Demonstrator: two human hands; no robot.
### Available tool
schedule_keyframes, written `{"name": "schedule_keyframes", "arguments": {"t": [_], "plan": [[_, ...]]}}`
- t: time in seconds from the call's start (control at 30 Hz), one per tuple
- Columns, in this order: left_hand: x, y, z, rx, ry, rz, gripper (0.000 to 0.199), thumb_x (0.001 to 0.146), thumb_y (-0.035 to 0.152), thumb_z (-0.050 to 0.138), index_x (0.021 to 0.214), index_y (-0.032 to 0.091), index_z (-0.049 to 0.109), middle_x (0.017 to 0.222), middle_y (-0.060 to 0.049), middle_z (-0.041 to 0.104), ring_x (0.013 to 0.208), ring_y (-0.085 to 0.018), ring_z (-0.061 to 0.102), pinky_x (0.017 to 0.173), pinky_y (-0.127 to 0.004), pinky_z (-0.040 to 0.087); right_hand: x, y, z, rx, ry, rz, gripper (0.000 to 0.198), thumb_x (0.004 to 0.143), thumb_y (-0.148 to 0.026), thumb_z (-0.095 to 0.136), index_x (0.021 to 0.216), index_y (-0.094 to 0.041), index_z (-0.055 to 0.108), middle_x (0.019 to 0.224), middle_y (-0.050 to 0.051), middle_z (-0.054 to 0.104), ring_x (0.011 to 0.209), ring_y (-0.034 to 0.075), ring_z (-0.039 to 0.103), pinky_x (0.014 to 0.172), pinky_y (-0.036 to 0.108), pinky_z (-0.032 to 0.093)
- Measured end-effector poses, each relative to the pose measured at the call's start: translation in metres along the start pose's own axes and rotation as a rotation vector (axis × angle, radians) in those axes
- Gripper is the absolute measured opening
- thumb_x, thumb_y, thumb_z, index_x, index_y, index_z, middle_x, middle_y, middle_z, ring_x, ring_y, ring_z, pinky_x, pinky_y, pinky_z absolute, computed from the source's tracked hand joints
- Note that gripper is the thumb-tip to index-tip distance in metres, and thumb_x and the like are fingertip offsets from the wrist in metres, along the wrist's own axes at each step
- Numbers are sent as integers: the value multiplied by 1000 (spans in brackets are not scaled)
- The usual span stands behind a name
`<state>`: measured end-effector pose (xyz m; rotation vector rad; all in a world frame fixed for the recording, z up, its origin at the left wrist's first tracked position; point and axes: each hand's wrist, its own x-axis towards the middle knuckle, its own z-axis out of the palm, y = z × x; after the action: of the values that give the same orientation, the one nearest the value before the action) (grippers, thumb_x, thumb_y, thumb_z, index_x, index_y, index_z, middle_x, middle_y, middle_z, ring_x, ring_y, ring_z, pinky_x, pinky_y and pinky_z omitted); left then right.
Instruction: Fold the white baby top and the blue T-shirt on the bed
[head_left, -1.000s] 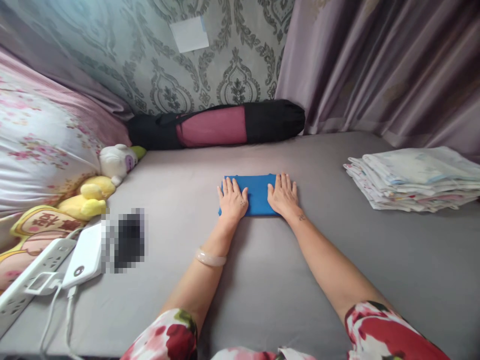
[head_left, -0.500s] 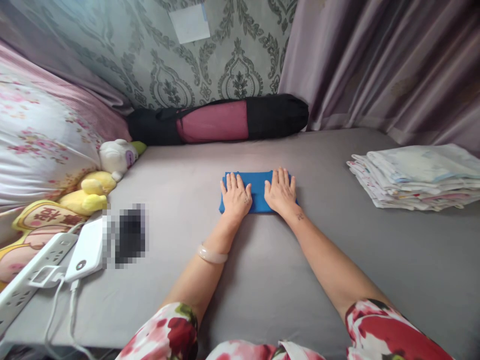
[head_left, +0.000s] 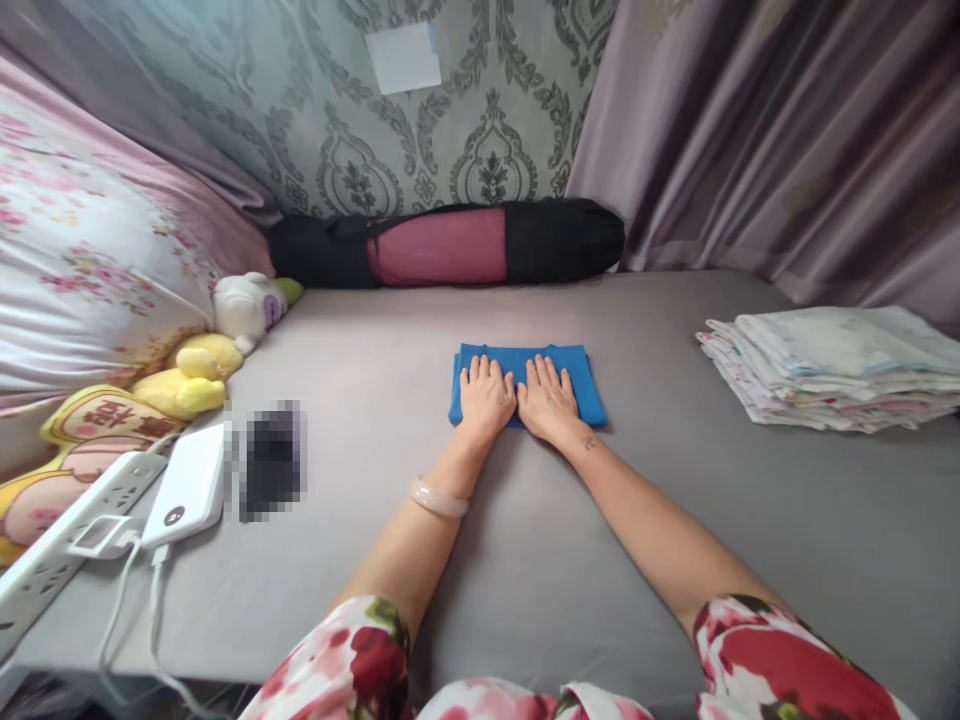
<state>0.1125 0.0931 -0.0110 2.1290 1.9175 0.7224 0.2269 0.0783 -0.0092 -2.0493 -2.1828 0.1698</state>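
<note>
A blue folded cloth point(head_left: 583, 378) lies flat on the grey bed sheet point(head_left: 360, 400), its long side running left to right. My left hand point(head_left: 487, 396) rests palm down on its left half, fingers stretched toward the far edge. Beside it, my right hand point(head_left: 549, 398) presses flat on the middle and right part, fingers a little apart. The two thumbs come close together near the cloth's centre. Both hands cover the near middle of the cloth, and neither grips it.
A stack of folded white cloths point(head_left: 832, 370) sits at the right. Along the wall lies a long black and pink bag point(head_left: 442, 247). At the left are plush toys point(head_left: 187, 375), a power strip point(head_left: 67, 535), a white power bank point(head_left: 187, 480) with cables, and a blurred dark object point(head_left: 270, 460).
My right hand has slid left across the blue cloth, so both hands are closer together and the cloth's right end shows. The view has shifted slightly.
</note>
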Motion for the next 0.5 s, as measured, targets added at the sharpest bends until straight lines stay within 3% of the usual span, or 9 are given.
{"name": "schedule_keyframes", "arguments": {"t": [0.1,0.23,0.4,0.5], "plan": [[12,-10,-11,-332,206,-109,29,97,30,38,96,16,64,108,-17,68,114,-28,58,105,-41,37,2,-5,-5,0,-18,12,60,97,-31,25,150,-2,31,159,16,25,148,28,18,119,47,12],[28,-35,-23,-837,469,-346,25,94,25,48,71,21,57,78,-6,63,91,-20,62,91,-30,44,10,-21,-10,33,35,-30,61,98,-33,24,151,-3,29,160,16,23,148,28,16,119,47,11],[38,-65,-29,-1276,497,-564,35,99,34,35,81,16,59,82,-6,63,70,-14,63,67,-26,47,23,-36,-1,63,21,-67,62,100,-38,22,152,-6,28,161,15,20,149,27,12,119,50,9],[40,-76,-34,-1477,522,-705,40,100,38,31,82,14,58,82,-8,64,66,-14,65,64,-25,47,26,-35,6,59,-13,-44,63,100,-41,19,152,-6,28,160,15,22,149,27,13,119,51,8]]}}
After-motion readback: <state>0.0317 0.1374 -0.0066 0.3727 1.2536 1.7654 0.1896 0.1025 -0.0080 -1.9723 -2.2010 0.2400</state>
